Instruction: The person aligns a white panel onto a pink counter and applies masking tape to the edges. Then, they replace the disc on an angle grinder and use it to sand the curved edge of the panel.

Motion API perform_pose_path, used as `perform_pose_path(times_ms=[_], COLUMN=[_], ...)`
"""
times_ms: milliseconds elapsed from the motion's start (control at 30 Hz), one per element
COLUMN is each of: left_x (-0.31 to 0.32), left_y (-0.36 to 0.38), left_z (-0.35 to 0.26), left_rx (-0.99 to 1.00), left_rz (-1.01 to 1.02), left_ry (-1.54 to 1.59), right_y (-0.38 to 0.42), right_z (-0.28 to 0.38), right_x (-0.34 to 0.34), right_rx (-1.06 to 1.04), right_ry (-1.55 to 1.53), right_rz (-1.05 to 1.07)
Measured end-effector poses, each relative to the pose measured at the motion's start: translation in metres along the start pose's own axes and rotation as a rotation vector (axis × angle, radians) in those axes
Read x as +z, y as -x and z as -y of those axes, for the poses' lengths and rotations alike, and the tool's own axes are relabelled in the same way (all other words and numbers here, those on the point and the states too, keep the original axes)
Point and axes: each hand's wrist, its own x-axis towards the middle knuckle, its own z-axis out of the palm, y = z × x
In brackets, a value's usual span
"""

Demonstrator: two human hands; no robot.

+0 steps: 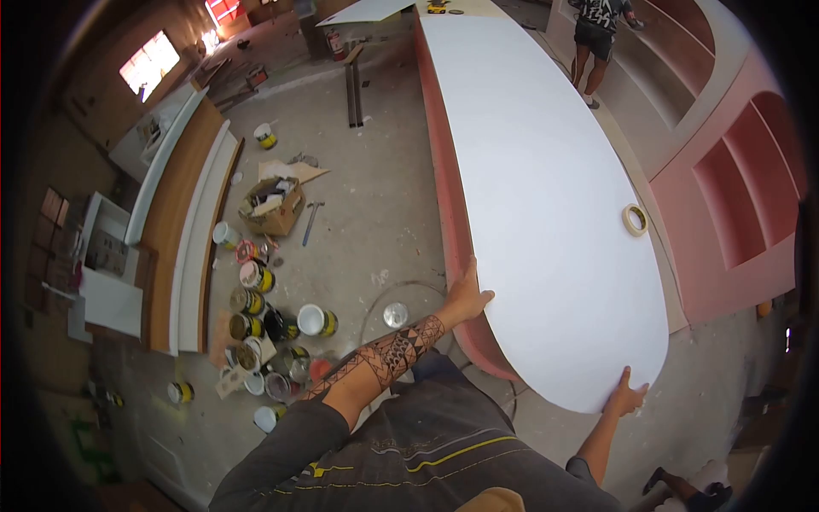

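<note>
A long white panel [546,196] with a rounded near end lies on top of a pink curved base [442,188]. My left hand [466,294] is at the panel's left edge, its thumb over the white surface and its fingers along the side. At the rounded near end, my right hand [627,397] grips the rim, thumb on top and the other fingers partly hidden beneath. A roll of tape [635,220] rests on the panel near its right edge.
Several paint cans [312,320], a cardboard box [273,207] and a hammer [312,224] are on the floor at left. Pink shelving [734,188] stands at right. One person [595,38] stands at the upper right; another person [691,495] is at the lower right.
</note>
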Motion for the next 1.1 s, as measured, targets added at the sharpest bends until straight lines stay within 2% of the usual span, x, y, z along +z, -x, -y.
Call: perform_pose_path(times_ms=[33,100,133,167,233,300,367,400,467,533,600,633,667,700,733,800,833,867,900,933,967,1033,1100], left_x=[-0.003,-0.01,-0.016,-0.026,-0.043,-0.064,-0.073,-0.078,-0.089,-0.093,-0.089,-0.102,-0.115,-0.127,-0.136,-0.158,-0.165,-0.173,-0.188,-0.214,-0.24,-0.274,-0.316], left_y=[-0.019,-0.046,-0.049,-0.045,-0.034,-0.028,-0.038,-0.045,-0.055,-0.075,-0.101,-0.122,-0.135,-0.146,-0.153,-0.172,-0.187,-0.205,-0.218,-0.233,-0.248,-0.276,-0.304], left_z=[0.01,0.029,0.029,0.024,0.007,-0.006,0.001,0.003,0.004,0.004,0.008,0.0,-0.016,-0.023,-0.016,0.01,0.032,0.059,0.079,0.087,0.095,0.134,0.155], left_rx=[0.014,0.036,0.034,0.062,0.095,0.019,0.01,0.003,-0.001,-0.001,-0.107,-0.088,-0.101,-0.112,-0.098,-0.088,-0.072,0.05,0.172,0.136,0.096,-0.01,-0.008], left_rz=[0.011,0.077,0.09,0.138,0.2,0.318,0.373,0.417,0.441,0.474,0.619,0.641,0.824,1.002,1.014,1.014,1.037,0.924,0.814,0.844,0.874,0.81,0.796], left_ry=[-0.028,0.107,0.086,0.106,0.126,0.271,0.217,0.167,0.204,0.249,0.22,0.224,0.057,-0.119,-0.124,0.242,0.236,0.173,0.113,0.101,0.096,0.124,0.095], right_y=[0.001,0.003,-0.008,-0.009,-0.002,0.002,-0.003,0.002,0.039,0.04,0.049,0.112,0.162,0.203,0.242,0.317,0.344,0.367,0.391,0.408,0.416,0.416,0.401], right_z=[-0.002,-0.009,-0.022,-0.029,-0.025,-0.015,-0.008,0.008,0.104,0.11,0.117,0.188,0.255,0.29,0.32,0.372,0.385,0.392,0.394,0.399,0.402,0.395,0.404], right_x=[-0.003,-0.003,0.003,0.007,-0.001,-0.003,-0.007,-0.011,-0.031,0.001,0.047,0.08,0.068,0.078,0.084,0.08,0.084,0.089,0.095,0.104,0.117,0.148,0.166], right_rx=[-0.006,0.009,-0.045,-0.101,-0.08,-0.064,0.002,0.006,0.403,0.251,-0.187,-0.431,-0.363,-0.345,-0.331,-0.041,0.115,0.131,0.454,0.772,0.779,0.949,1.097], right_ry=[-0.054,-0.102,-0.125,-0.148,-0.153,-0.164,0.06,0.067,0.458,0.498,0.258,-0.155,-0.277,-0.512,-0.633,-0.664,-0.657,-0.667,-0.848,-1.033,-1.041,-1.363,-1.501], right_rz=[0.012,0.03,-0.006,-0.045,-0.04,-0.046,-0.084,-0.098,-0.205,-0.336,-0.252,0.012,0.261,0.456,0.666,1.056,1.226,1.197,1.221,1.216,1.177,0.444,0.2])
